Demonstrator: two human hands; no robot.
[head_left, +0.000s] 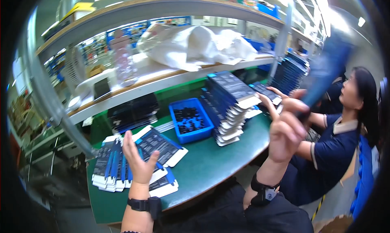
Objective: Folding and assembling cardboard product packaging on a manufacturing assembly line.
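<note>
My left hand (140, 162) is open, fingers stretched upward and thumb apart. It stands over or against a fanned spread of flat dark cartons (166, 145) with white flaps and blue edges; whether it touches them I cannot tell. My right hand (286, 131) is raised at the right, its fingers closed on the lower end of a dark blue carton (329, 66). That carton tilts upward and is smeared by motion. Black straps circle both wrists.
A blue bin (191, 121) with small black parts sits mid-table. Beside it rises a leaning stack of cartons (229, 99). More dark cartons (134, 111) lie behind. A shelf (174, 76) holds white sheeting and a bottle. A co-worker (333, 143) handles cartons close on the right.
</note>
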